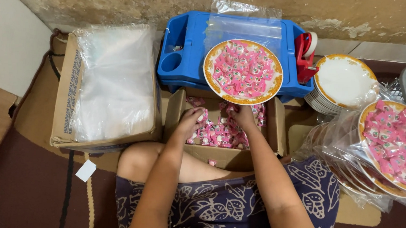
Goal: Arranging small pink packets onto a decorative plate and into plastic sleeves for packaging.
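An open cardboard box (pixel 276 128) in front of my knees holds many small pink wrapped candies (pixel 218 134). My left hand (pixel 190 121) reaches into its left side, fingers curled on a few candies. My right hand (pixel 243 117) is in the box's far middle, fingers closed around candies. Just beyond the box a round plate with an orange rim (pixel 212 76) is covered with the same pink candies and rests on a blue plastic tray (pixel 185 58).
A large carton of clear plastic bags (pixel 112 82) stands at the left. A red tape dispenser (pixel 306 53) sits on the blue tray. A stack of empty white plates (pixel 344 79) and bagged candy-filled plates (pixel 395 147) lie at right. A wall runs behind.
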